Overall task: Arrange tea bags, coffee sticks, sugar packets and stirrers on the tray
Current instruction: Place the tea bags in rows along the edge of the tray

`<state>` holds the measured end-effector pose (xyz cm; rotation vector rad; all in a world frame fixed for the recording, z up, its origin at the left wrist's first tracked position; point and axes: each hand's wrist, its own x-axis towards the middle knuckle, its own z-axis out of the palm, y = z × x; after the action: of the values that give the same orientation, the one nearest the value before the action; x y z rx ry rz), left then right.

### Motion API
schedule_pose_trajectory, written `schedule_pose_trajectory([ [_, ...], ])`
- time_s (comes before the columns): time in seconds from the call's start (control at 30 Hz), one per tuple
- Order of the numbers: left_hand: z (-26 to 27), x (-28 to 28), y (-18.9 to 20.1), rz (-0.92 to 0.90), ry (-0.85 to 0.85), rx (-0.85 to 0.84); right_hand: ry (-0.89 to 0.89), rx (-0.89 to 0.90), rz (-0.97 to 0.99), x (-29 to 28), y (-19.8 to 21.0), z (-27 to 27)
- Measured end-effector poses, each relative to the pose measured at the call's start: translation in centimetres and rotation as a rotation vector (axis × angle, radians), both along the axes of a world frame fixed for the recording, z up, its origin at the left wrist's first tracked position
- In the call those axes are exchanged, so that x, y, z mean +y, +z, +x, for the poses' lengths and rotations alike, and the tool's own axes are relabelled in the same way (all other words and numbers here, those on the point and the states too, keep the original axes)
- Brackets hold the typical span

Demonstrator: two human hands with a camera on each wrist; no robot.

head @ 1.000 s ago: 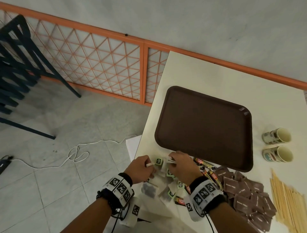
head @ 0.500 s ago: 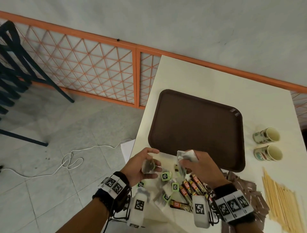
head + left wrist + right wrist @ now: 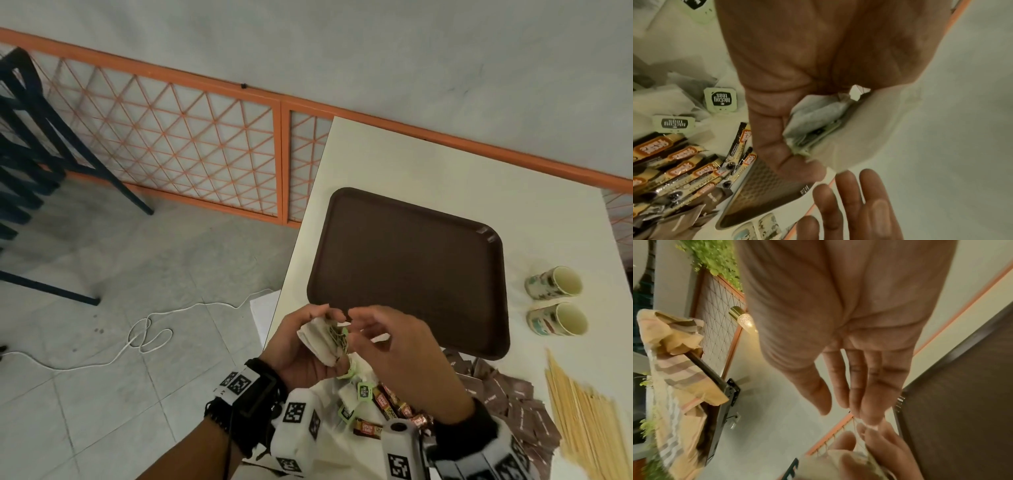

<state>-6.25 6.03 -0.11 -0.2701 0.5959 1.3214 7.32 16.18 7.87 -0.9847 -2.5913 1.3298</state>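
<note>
The left hand (image 3: 301, 349) is raised above the near edge of the surface (image 3: 428, 171), its fingers curled round a small bundle of tea bags (image 3: 325, 339) whose green paper tags show at the fingertip end. In the left wrist view the bundle (image 3: 818, 123) sits folded between the thumb and the curled fingers. The right hand (image 3: 394, 346) is just beside it on the right, fingers loosely extended and slightly spread, their tips close to the tags; it grips nothing that can be seen, though a pale sliver shows under its fingers and cannot be made out. In the right wrist view its fingers (image 3: 863, 386) hang straight, nearly meeting the left fingertips.

Below both hands, more loose tea bags (image 3: 352, 394) lie on the surface near its left front corner, with coffee sticks (image 3: 390, 407) just to their right. Further right is a heap of brown sugar packets (image 3: 507, 401), then a fan of wooden stirrers (image 3: 589, 421). The brown tray (image 3: 411, 260) lies beyond the hands, bare. Two paper cups (image 3: 555, 301) lie on their sides right of the tray.
</note>
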Motion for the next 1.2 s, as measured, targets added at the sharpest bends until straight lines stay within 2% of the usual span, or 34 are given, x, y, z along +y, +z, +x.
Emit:
schedule_pose_trajectory([
  [0.07, 0.0, 0.2, -0.2, 0.006, 0.026, -0.009, 0.035, 0.039, 0.072, -0.1, 0.3, 0.0],
  [0.2, 0.3, 1.0, 0.1, -0.017, 0.105, 0.021, 0.203, -0.091, 0.312, -2.0, -0.3, -0.9],
  [0.3, 0.5, 1.4, 0.8, -0.018, 0.144, -0.035, 0.176, -0.025, 0.386, -2.7, -1.2, -1.2],
  [0.37, 0.3, 1.7, 0.8, -0.05, 0.176, -0.079, 0.008, 0.043, 0.219, -1.8, -1.1, -1.0],
  [0.43, 0.0, 2.0, 0.7, -0.069, 0.161, -0.074, -0.152, 0.077, -0.09, -0.5, -0.2, -0.7],
  [0.53, -0.3, 2.5, 0.7, -0.091, 0.128, -0.003, -0.292, 0.186, -0.55, 1.0, 0.8, -0.3],
  [0.6, -0.5, 2.9, 0.9, -0.128, 0.124, 0.009, -0.347, 0.217, -0.712, 1.6, 0.8, 0.0],
  [0.7, -0.9, 3.1, 1.5, -0.177, 0.103, 0.007, -0.369, 0.266, -0.824, 2.4, 0.4, 0.5],
  [0.77, -1.3, 3.1, 2.0, -0.195, 0.041, 0.062, -0.353, 0.309, -0.775, 3.0, 0.5, 0.8],
  [0.8, -1.4, 3.0, 2.3, -0.183, -0.005, 0.116, -0.321, 0.334, -0.647, 3.2, 0.5, 1.0],
  [0.9, -1.4, 2.8, 3.6, -0.088, -0.131, 0.259, -0.125, 0.355, -0.065, 3.5, 1.0, 1.3],
  [0.97, -1.5, 3.0, 4.4, -0.045, -0.126, 0.253, -0.015, 0.35, 0.121, 3.5, 1.3, 1.5],
  [1.0, -1.7, 3.1, 4.5, -0.049, -0.095, 0.206, -0.037, 0.356, 0.102, 3.4, 1.7, 1.5],
  [1.1, -1.9, 3.4, 4.1, -0.128, 0.058, -0.06, -0.184, 0.425, -0.126, 3.5, 3.6, 1.5],
  [1.2, -1.4, 3.6, 2.7, -0.18, 0.157, -0.119, -0.195, 0.472, -0.25, 3.5, 5.8, 1.6],
])
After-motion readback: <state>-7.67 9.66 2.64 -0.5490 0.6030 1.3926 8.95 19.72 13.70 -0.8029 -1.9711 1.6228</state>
